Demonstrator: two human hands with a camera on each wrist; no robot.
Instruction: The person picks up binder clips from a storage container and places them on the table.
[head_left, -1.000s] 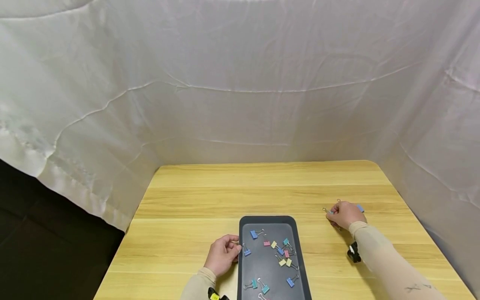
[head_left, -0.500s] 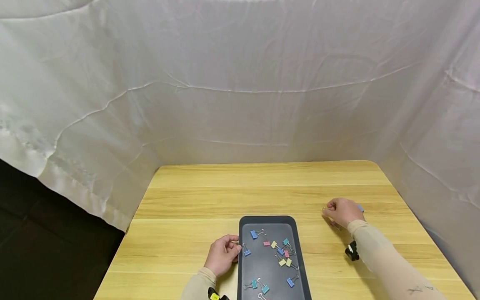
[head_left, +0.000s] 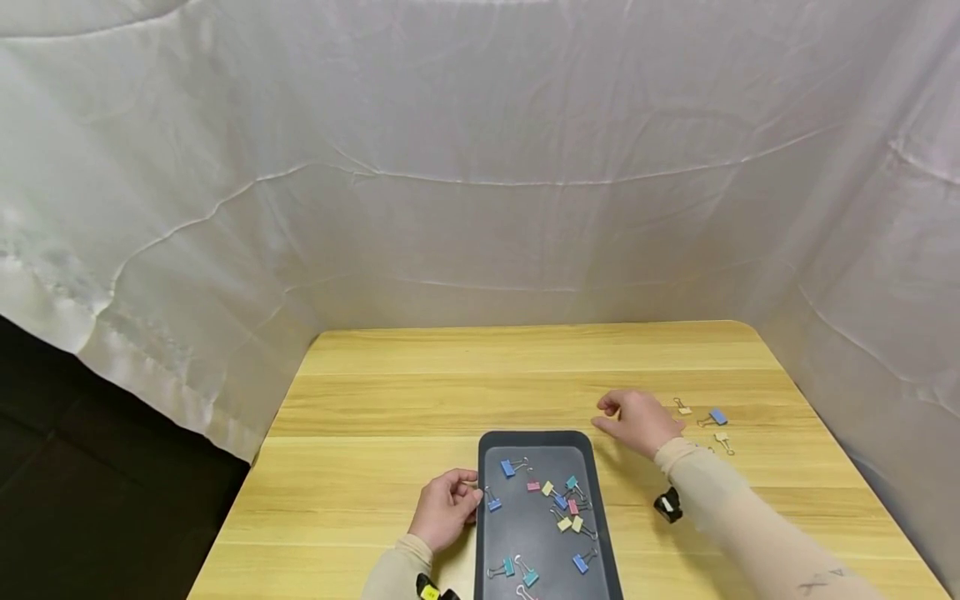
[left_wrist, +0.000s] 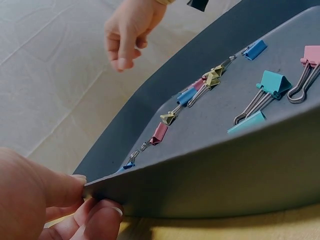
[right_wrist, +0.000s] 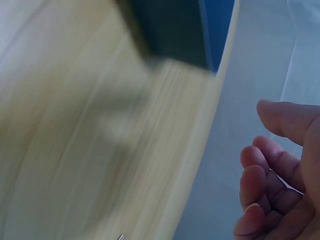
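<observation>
My left hand [head_left: 442, 510] pinches the left rim of a dark grey tray [head_left: 480, 533] between thumb and fingers, which the left wrist view shows close up. Inside the tray lie several binder clips, among them a blue clip [head_left: 507, 469], a pink clip [head_left: 533, 487] and a teal clip [head_left: 530, 577]. Above the table, right of the tray, is my right hand [head_left: 637, 422]. Its fingers are loosely bent with the thumb apart, and nothing shows between them in the right wrist view. Behind it lie a yellow clip [head_left: 683, 409], a blue clip [head_left: 717, 417] and another yellow clip [head_left: 722, 437].
The wooden table [head_left: 420, 392] reaches back to a pale hanging curtain [head_left: 525, 233], which also lines the sides. Near the right wrist, parts of other clips peek out, mostly hidden by the forearm. The tray's front end runs out of view.
My right hand lingered among the clips on the right, then moved left towards the tray, uncovering yellow and blue clips. The left hand and the tray have not moved.
</observation>
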